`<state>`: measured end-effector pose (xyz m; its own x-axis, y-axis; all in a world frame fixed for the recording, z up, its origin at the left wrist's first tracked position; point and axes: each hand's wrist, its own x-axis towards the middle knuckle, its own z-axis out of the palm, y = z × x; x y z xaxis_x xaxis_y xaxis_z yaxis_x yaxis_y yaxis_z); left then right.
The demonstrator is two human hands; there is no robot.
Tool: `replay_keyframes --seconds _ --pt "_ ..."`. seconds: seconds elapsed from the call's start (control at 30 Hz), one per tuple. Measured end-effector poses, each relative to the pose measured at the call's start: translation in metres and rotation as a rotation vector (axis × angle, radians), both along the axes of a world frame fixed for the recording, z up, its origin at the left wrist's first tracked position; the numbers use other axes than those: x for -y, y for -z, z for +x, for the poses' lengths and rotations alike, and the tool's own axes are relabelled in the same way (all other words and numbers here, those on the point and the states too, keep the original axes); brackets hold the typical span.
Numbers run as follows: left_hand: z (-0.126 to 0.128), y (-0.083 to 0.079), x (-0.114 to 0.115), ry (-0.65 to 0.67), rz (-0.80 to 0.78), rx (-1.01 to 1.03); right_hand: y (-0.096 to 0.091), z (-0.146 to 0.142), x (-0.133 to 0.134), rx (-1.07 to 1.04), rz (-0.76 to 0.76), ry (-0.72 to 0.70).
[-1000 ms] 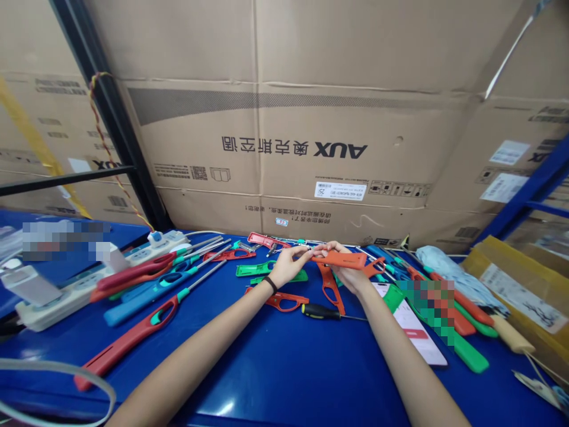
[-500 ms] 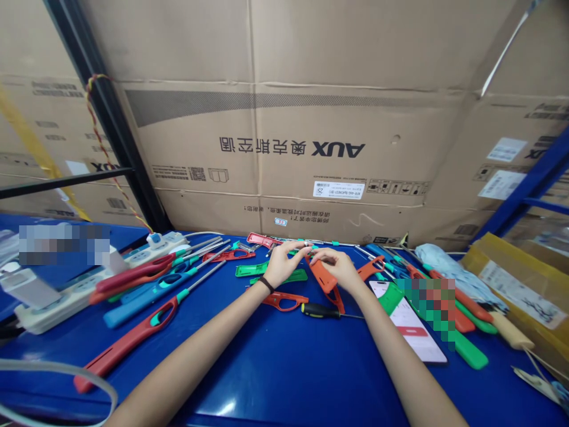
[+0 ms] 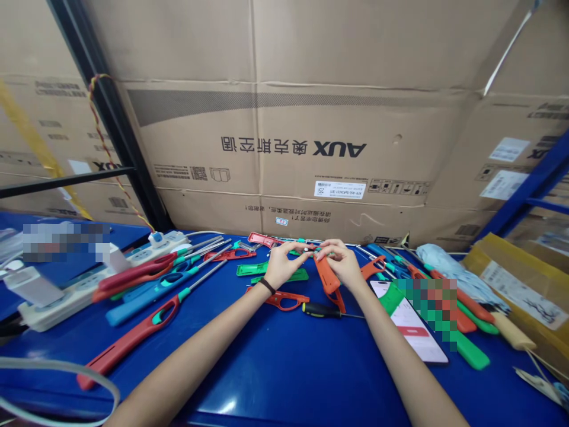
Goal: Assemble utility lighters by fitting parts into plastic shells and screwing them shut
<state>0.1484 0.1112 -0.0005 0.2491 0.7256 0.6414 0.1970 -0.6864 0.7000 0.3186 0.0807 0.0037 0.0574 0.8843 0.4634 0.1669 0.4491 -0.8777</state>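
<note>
Both my hands meet over the far middle of the blue table (image 3: 275, 367). My right hand (image 3: 344, 264) grips an orange lighter handle shell (image 3: 328, 276), which hangs tilted down toward me. My left hand (image 3: 284, 261) is closed in a pinch at the shell's top end, on a small part I cannot make out. A black band circles my left wrist. Just below the hands lie a red handle shell (image 3: 284, 299) and a black-handled screwdriver (image 3: 320, 310).
Finished long lighters in red and blue (image 3: 146, 284) lie at the left beside a white power strip (image 3: 89, 287). Green and red shells and metal tubes are scattered behind the hands. A phone (image 3: 411, 329) and more lighters lie at the right. Cardboard boxes (image 3: 288, 148) wall the back.
My right hand turned the orange shell from level, pointing right, to hanging down toward me. Both hands have drawn closer together at its top end.
</note>
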Motion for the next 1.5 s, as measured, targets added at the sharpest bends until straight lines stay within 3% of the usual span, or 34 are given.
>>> replay_keyframes --seconds 0.23,0.43,0.67,0.83,0.93,1.2,1.5 --pt "0.001 -0.003 0.003 0.052 -0.049 0.035 -0.002 0.002 0.002 0.029 0.019 0.021" --pt "0.001 -0.006 0.002 0.201 -0.127 0.04 0.0 0.003 0.001 0.068 0.029 -0.048" --pt "-0.012 -0.014 -0.003 0.276 -0.162 0.023 -0.004 0.003 0.003 0.159 0.033 -0.107" --pt "-0.01 -0.008 -0.001 0.477 -0.384 0.076 -0.001 0.001 0.003 0.189 0.026 -0.121" --pt "-0.006 -0.001 0.0 0.521 -0.539 0.139 0.002 0.0 0.001 0.202 0.033 -0.107" --pt "-0.009 -0.003 0.0 0.459 -0.696 0.327 -0.002 -0.005 0.004 0.261 0.075 -0.042" --pt "-0.022 -0.008 -0.002 0.294 -0.635 0.439 -0.004 -0.012 0.008 0.226 -0.014 -0.063"
